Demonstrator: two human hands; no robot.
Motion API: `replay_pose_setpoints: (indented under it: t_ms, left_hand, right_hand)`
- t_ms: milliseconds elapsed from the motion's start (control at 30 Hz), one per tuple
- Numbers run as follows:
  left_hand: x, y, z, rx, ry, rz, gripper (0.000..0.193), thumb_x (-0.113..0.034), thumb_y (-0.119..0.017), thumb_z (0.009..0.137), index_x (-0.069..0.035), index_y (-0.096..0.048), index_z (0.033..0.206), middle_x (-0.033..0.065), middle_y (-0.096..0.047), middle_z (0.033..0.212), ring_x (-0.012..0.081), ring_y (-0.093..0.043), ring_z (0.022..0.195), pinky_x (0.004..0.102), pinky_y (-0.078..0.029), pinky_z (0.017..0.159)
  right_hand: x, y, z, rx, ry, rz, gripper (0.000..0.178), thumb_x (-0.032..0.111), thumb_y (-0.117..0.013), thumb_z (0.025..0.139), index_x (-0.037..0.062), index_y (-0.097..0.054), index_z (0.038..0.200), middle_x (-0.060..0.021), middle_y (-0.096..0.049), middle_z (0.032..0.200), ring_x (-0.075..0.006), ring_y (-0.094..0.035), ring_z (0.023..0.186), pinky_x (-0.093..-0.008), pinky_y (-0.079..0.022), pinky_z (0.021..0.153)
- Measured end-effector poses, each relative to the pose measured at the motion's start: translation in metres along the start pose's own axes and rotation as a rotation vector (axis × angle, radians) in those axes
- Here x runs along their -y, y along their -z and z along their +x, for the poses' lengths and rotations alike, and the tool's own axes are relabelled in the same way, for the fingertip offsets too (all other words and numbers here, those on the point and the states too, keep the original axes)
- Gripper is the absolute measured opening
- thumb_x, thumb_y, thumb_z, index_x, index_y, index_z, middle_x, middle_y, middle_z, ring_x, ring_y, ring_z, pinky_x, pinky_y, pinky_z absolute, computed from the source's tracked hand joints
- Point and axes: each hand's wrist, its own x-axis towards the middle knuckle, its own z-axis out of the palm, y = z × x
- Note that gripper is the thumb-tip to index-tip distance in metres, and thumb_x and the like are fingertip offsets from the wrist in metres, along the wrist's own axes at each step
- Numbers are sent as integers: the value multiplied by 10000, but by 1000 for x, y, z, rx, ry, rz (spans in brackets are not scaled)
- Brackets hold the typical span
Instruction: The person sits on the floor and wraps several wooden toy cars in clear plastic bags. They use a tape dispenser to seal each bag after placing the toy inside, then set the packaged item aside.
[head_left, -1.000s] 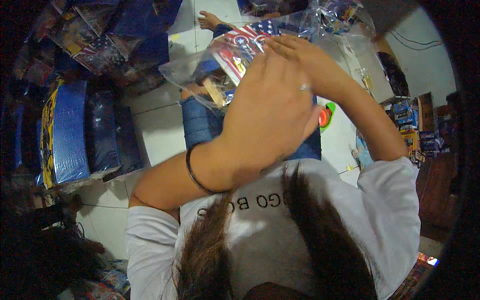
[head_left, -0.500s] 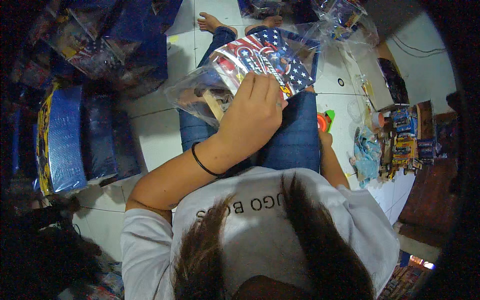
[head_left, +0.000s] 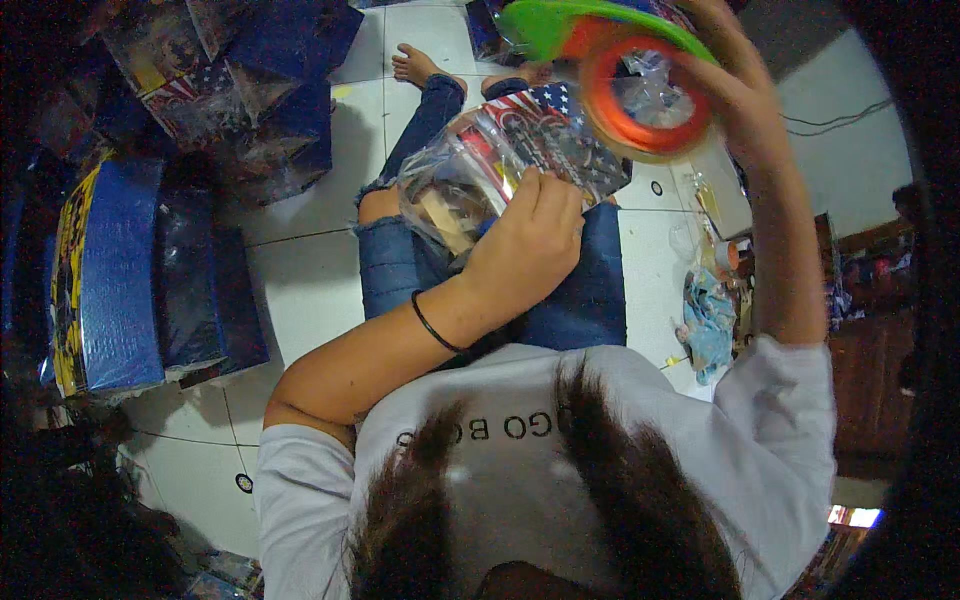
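Observation:
A clear plastic bag (head_left: 425,188) with a printed red, white and blue star-patterned header card (head_left: 570,160) lies across my lap. Inside the bag, a flat pale wooden-looking piece (head_left: 445,222) shows through. My left hand (head_left: 525,235) has its fingers pressed together on the card's near edge. Up at the right, my right hand (head_left: 735,95) grips a tape dispenser (head_left: 540,28) with a green body and a large orange roll core, held above the bag's far right corner. Motion smears the dispenser a little, and part of my right hand's grip is hidden.
Blue boxes in clear wrap (head_left: 120,280) stand on the tiled floor at my left. More wrapped packages (head_left: 200,100) are piled at the far left. A light blue patterned cloth (head_left: 708,320) and a small orange-rimmed roll (head_left: 727,257) lie at my right.
My right hand has lifted the tape dispenser from the floor beside my right leg up over the bag. My left hand stays on the card, shifted slightly right and nearer.

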Motion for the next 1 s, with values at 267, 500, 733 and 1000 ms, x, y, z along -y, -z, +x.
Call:
replay_pose_setpoints:
  t_ms: [267,500,733,1000]
  left_hand:
    - [7,-8,-5,-82,-28,-73,186,-176,-585,775,3,-635,778,111,-542,868,264,-527,875,382,-428,870]
    - [15,-5,-5,-88,-69,-46,201,-178,-562,768,-5,-656,724,110,-536,794,262,-513,830,390,-418,846]
    - [21,-10,-10,-103,-43,-80,148,-165,-579,755,-19,-605,754,106,-536,817,254,-536,824,361,-455,780]
    - [20,-9,-7,-177,19,-209,169,-168,-545,758,-61,-550,889,80,-531,817,225,-530,816,339,-440,789]
  right_hand:
    - [-18,-81,135,1017,218,-1206,392,255,-640,769,26,-642,1087,-177,-623,1052,-328,-571,1040,-410,-452,907]
    - [-14,-75,115,1247,-137,-1204,469,139,-650,734,11,-591,1181,-133,-544,1224,-226,-547,1100,-328,-432,939]
    - [55,-25,-55,216,18,-685,498,91,-625,629,-10,-621,1117,-145,-538,1159,-274,-536,1126,-351,-376,1003]
    - [82,-44,-196,134,-272,-573,542,136,-618,595,48,-621,1130,-198,-556,1056,-358,-591,970,-410,-478,867]
